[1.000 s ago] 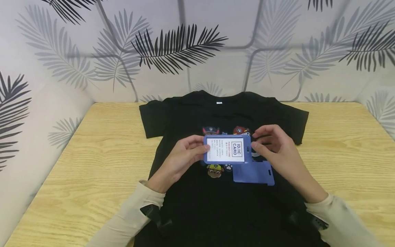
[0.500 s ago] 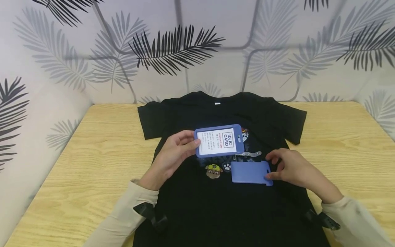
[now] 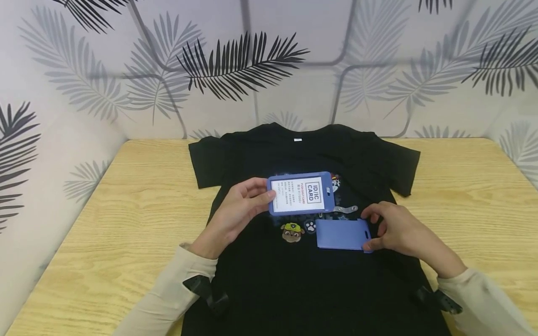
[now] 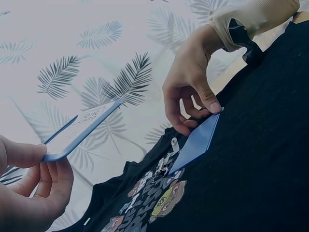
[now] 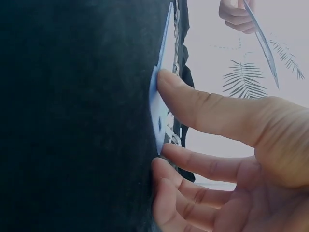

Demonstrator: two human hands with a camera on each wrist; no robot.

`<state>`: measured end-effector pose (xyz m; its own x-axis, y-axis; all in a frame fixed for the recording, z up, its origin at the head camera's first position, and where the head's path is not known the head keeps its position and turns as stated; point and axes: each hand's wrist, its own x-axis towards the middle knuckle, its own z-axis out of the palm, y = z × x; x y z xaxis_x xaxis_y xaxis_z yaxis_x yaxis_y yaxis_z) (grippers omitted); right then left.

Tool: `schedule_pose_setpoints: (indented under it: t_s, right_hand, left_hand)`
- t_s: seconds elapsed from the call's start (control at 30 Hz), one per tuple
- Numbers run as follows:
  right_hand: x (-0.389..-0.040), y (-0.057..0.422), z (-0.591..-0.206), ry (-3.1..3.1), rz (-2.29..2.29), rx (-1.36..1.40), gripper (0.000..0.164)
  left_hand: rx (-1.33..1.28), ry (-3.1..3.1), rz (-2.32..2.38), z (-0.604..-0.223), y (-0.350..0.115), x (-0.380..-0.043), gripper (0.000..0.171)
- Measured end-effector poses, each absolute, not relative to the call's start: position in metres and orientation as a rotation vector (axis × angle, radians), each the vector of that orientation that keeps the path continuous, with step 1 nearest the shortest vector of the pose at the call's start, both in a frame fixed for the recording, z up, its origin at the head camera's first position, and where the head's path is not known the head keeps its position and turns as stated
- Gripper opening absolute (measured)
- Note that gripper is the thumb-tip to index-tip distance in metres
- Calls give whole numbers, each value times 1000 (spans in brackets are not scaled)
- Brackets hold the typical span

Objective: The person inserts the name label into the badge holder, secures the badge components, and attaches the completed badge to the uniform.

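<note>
Pinching the left end of the case [image 3: 329,203], the left hand [image 3: 233,210] holds it up above the shirt [image 3: 311,289]; the right hand [image 3: 397,228] pinches the right end of the plate [image 3: 340,234] between thumb and fingers; the plate lies on the shirt, between the two hands; a clip [image 3: 345,209] lies just past it.

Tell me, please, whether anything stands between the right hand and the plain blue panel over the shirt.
Nothing visible does: the right hand holds one end of the blue panel, and the small strap lies past its far edge.
</note>
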<state>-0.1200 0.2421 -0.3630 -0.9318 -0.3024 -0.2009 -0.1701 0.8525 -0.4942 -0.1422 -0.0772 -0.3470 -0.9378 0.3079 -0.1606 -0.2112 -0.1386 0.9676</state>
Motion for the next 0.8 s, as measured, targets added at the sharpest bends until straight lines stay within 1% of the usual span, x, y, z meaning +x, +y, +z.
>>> schedule_pose_setpoints:
  t_s: [0.23,0.37,0.47,0.67,0.73,0.8]
  right_hand:
    - [-119,244,-364,2742,-779,-369,61]
    - [-118,245,-363,2695,-888,-350,58]
    - [-119,247,-362,2629,-1021,-339,51]
    - [-121,255,-358,2492,-1254,-322,25]
    - [-122,257,-357,2464,-1308,-309,22]
    - [-122,260,-355,2448,-1373,-293,22]
  left_hand:
    - [114,1798,2132,-349,-77,-142,33]
    - [116,1790,2137,-350,-77,-143,33]
    - [119,1792,2136,-349,-78,-142,33]
    - [128,1795,2133,-349,-77,-142,32]
    - [123,1792,2134,-349,-77,-142,32]
    - [119,1793,2130,-349,-77,-142,32]
